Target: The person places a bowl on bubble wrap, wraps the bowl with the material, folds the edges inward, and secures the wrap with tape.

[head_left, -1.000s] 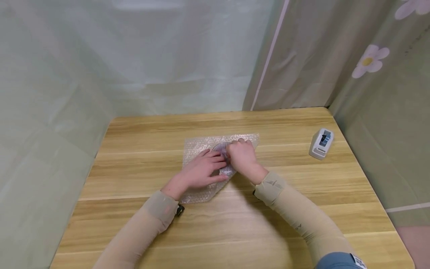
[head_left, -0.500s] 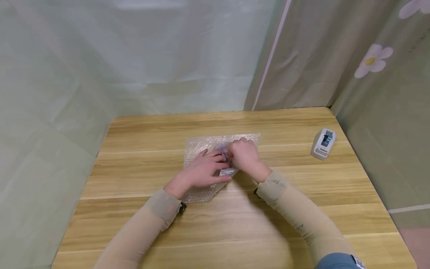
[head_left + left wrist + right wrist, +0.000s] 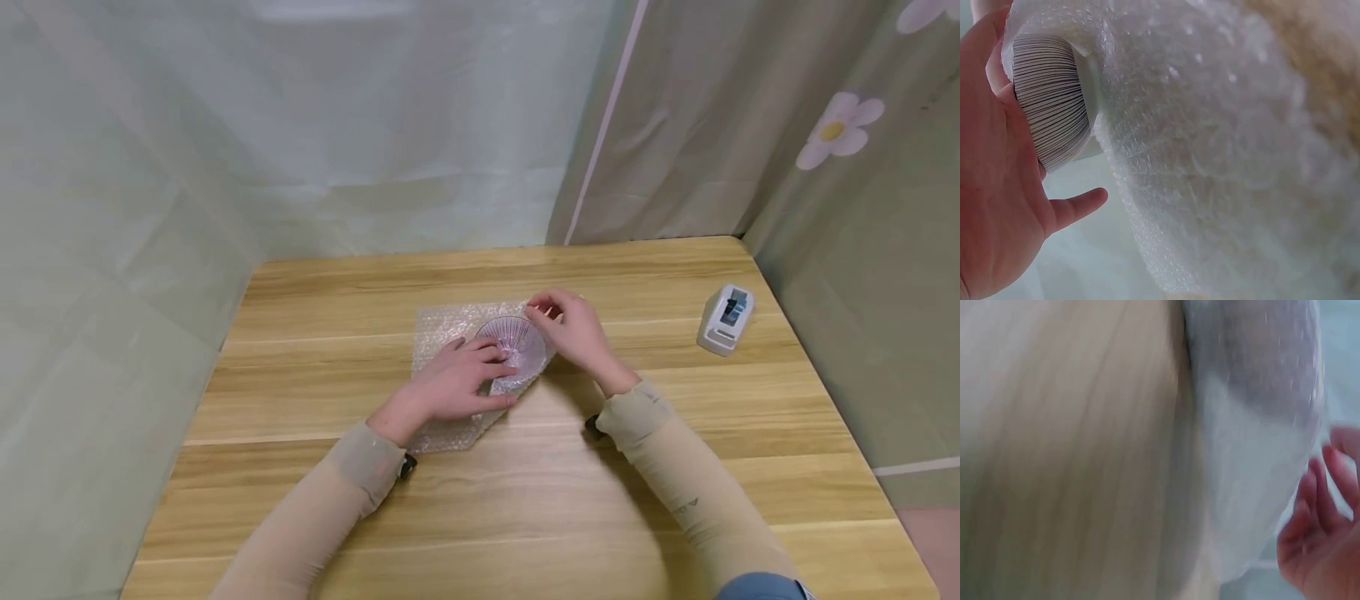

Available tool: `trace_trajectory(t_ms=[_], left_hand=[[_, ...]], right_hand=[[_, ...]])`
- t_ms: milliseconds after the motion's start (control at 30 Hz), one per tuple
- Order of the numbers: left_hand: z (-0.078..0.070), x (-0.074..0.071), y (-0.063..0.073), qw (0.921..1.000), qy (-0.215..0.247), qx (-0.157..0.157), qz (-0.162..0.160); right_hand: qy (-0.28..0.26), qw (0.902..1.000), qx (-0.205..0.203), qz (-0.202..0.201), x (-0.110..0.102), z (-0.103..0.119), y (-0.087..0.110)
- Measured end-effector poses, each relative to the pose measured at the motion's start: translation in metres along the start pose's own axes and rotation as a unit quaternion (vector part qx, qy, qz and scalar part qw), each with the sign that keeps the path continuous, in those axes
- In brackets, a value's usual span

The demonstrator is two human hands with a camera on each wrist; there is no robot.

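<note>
There are two hands (image 3: 459,379) (image 3: 576,332), one bowl (image 3: 1052,100), one bubble-wrap sheet (image 3: 441,332), one white device (image 3: 724,320).

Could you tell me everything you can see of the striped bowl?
The bowl is round and pale, with many fine dark lines and a dark rim; it looks like glazed ceramic. It appears to stand upright on the bubble wrap, whose folded corner covers its near right part. The left hand rests over it, hiding some of it.

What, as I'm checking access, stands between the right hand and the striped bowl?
Bubble wrap does: a layer covers the side of the striped bowl nearest the right hand. Nothing else visible intervenes.
</note>
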State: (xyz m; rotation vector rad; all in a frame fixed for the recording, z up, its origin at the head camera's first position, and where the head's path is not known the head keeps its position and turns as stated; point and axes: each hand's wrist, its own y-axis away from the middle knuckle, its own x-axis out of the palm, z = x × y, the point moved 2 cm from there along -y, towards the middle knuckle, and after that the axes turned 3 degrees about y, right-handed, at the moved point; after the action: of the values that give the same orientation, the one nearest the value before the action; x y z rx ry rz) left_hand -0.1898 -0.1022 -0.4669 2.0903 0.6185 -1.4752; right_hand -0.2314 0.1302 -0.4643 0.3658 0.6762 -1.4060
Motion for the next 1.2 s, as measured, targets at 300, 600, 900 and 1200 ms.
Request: trace_trajectory(t_ms=[300, 600, 900, 1200], left_hand=[[0.001, -0.001, 0.001, 0.9999, 0.014, 0.002, 0.001], [0.002, -0.002, 0.000, 0.9996, 0.024, 0.013, 0.001], [0.005, 0.002, 0.000, 0.9996, 0.026, 0.014, -0.003], [0.004, 0.002, 0.000, 0.9991, 0.042, 0.004, 0.000]], right_hand=[[-0.075, 0.9805, 0.162, -0.081, -0.026, -0.050, -0.006], [-0.088, 0.9676, 0.236, -0.021, -0.030, -0.067, -0.005], [-0.069, 0.9646, 0.247, 0.059, -0.036, -0.068, -0.013], [-0.011, 0.9638, 0.251, 0.089, -0.040, -0.069, -0.015]])
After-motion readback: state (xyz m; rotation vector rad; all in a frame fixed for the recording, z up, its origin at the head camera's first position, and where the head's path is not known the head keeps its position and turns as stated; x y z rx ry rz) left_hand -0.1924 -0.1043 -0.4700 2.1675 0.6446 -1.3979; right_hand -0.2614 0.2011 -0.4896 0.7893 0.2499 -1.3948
